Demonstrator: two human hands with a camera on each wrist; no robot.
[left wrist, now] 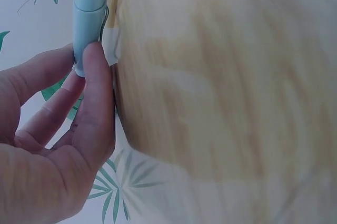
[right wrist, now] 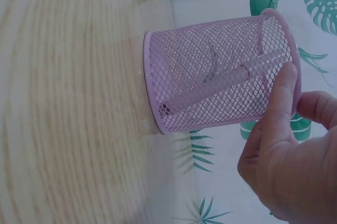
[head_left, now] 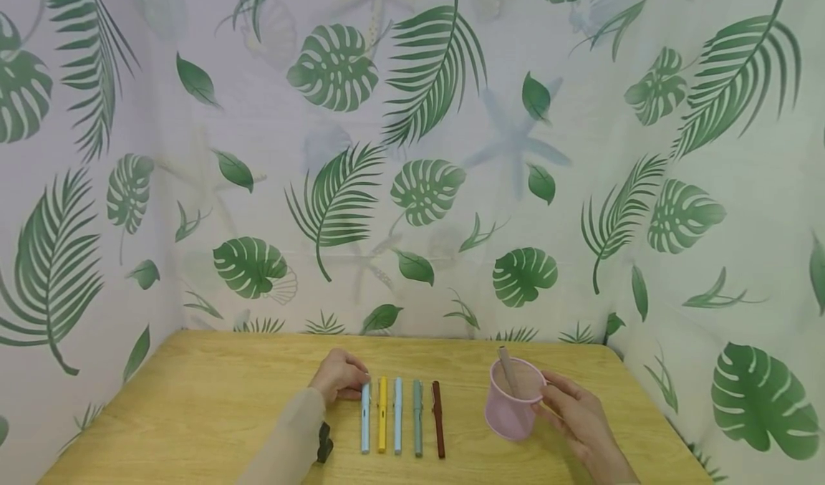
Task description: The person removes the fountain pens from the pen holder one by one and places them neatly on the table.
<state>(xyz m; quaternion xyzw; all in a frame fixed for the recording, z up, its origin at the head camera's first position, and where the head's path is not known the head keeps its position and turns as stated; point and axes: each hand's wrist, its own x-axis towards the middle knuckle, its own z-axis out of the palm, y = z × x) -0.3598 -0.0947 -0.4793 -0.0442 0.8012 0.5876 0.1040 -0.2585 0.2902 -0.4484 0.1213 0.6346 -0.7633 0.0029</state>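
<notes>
My left hand [head_left: 340, 376] pinches the top end of a light blue pen [head_left: 365, 417], the leftmost of a row; thumb and fingertips close on its end in the left wrist view. Beside it lie a yellow pen [head_left: 382, 415], a second light blue pen [head_left: 397, 416], a grey-green pen [head_left: 417, 419] and a dark red pen [head_left: 439, 420], all roughly parallel. To the right, my right hand [head_left: 576, 412] holds the rim of a pink mesh pen holder [head_left: 505, 415] between thumb and fingers. One pen [right wrist: 221, 83] leans inside the holder, its end above the rim.
The wooden table [head_left: 213, 399] ends at a back edge against a leaf-printed curtain [head_left: 412, 284], which also rises along the left and right sides. A black piece [head_left: 324, 443] sits at my left wrist.
</notes>
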